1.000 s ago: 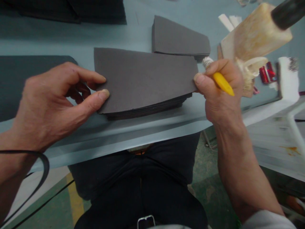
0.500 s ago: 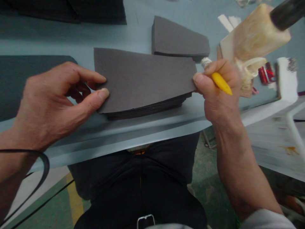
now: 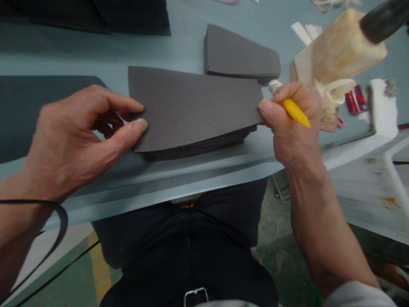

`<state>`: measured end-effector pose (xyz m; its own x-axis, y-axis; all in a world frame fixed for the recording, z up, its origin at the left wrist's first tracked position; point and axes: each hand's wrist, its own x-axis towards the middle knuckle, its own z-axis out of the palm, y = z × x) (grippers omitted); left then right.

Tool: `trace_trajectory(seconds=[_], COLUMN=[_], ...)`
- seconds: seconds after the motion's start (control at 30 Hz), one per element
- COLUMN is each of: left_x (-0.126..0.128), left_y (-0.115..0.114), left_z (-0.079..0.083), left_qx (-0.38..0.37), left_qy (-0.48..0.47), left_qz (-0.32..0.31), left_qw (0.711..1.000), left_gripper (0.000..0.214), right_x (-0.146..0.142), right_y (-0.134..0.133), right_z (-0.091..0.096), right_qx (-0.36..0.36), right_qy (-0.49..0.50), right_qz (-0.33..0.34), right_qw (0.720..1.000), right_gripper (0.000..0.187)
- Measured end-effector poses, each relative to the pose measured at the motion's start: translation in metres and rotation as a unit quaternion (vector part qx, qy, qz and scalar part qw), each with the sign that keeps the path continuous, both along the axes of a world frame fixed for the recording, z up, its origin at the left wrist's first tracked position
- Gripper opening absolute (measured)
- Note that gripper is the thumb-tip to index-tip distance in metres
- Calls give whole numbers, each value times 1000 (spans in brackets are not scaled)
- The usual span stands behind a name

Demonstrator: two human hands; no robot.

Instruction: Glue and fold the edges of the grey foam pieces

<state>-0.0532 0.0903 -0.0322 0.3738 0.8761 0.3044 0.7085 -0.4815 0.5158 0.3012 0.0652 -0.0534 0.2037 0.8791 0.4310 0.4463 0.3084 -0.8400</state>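
Observation:
A dark grey tapered sheet (image 3: 194, 111) lies on top of a stack of like sheets (image 3: 198, 149) near the table's front edge. My left hand (image 3: 86, 128) has thumb and fingertips closed on the sheet's wide left end. At the narrow right end, my right hand (image 3: 292, 115) pinches the sheet's edge with the thumb. A yellow pointed tool with a white wrapped end (image 3: 296, 113) is also tucked in the right hand's fingers; its exact kind is unclear. Behind the sheet sits a second stack of grey tapered pieces (image 3: 243, 53).
A stained whitish container (image 3: 341, 47) with a dark handle stands at the back right, by a red can-like object (image 3: 356, 100). Black folded material (image 3: 134, 17) lies at the far left. A dark flat panel (image 3: 41, 115) lies left, partly behind my left hand.
Almost nothing differs. The view has shifted slightly; both hands keep their places at the sheet's two ends, and the yellow tool stays in my right hand.

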Motion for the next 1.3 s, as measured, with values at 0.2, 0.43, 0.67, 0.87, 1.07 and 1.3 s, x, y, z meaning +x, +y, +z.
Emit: trace_trajectory(seconds=[0.2, 0.43, 0.67, 0.87, 1.07, 1.3], left_x=[0, -1, 0, 0, -1, -5], left_y=[-1, 1, 2, -1, 0, 3], left_z=[-2, -3, -2, 2, -2, -10], left_qx=[-2, -5, -9, -15, -27, -65], left_qy=[4, 3, 10, 7, -72, -165], left_qz=[2, 13, 15, 13, -16, -44], left_qw=[1000, 1000, 1000, 1000, 997, 983], left_gripper=[61, 61, 61, 58, 54, 62], right_x=[-2, -1, -2, -1, 1, 2], right_y=[1, 2, 1, 1, 2, 2], right_z=[0, -2, -3, -2, -6, -7], right_qx=[10, -3, -6, -16, -13, -12], right_qy=[17, 53, 62, 88, 83, 97], right_qz=[10, 2, -1, 19, -1, -17], right_qw=[1000, 999, 998, 996, 996, 995], right_gripper=[35, 42, 45, 39, 53, 55])
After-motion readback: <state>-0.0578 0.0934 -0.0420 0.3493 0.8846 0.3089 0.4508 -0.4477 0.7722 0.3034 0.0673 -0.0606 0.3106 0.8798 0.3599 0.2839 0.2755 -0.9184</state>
